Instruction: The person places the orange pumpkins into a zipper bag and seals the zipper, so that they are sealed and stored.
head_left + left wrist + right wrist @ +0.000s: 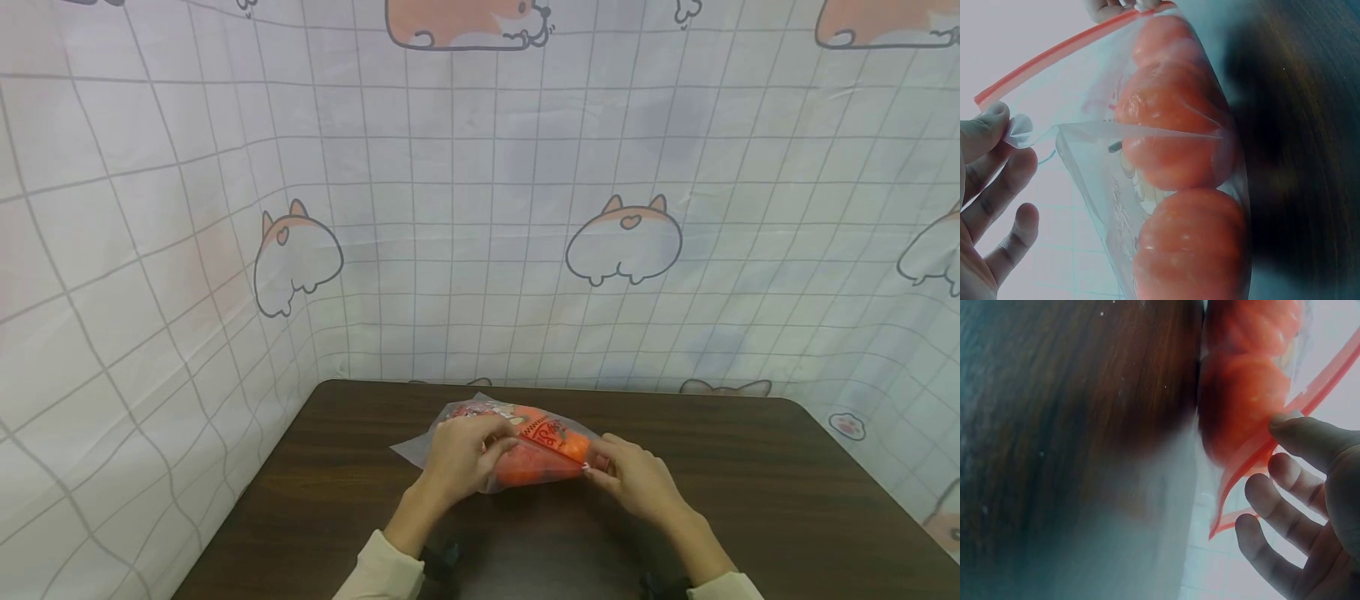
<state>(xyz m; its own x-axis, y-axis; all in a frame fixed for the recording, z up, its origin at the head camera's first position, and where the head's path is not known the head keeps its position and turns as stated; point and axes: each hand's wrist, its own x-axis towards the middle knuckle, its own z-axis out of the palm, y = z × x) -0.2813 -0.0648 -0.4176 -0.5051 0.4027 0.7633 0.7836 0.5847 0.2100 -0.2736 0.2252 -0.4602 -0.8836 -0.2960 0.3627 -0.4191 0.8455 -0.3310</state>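
Observation:
A clear zip bag (551, 421) with red and orange print lies above the table, several red-orange, ribbed round fruits (1194, 244) that look like tomatoes inside it. My left hand (459, 450) pinches the clear film just below the red zip strip (1041, 65), thumb against forefinger, the other fingers loosely bent. At the bag's right end, my right hand (637, 479) pinches the strip between thumb and forefinger, at a small white slider (1295, 414). Beyond that hand, the red strip's tip parts into two ends in the right wrist view.
The dark wooden table (337, 508) spreads beneath the bag, with rounded far corners. Behind it and to the sides hangs a white grid-patterned cloth (465, 208) printed with cartoon dogs.

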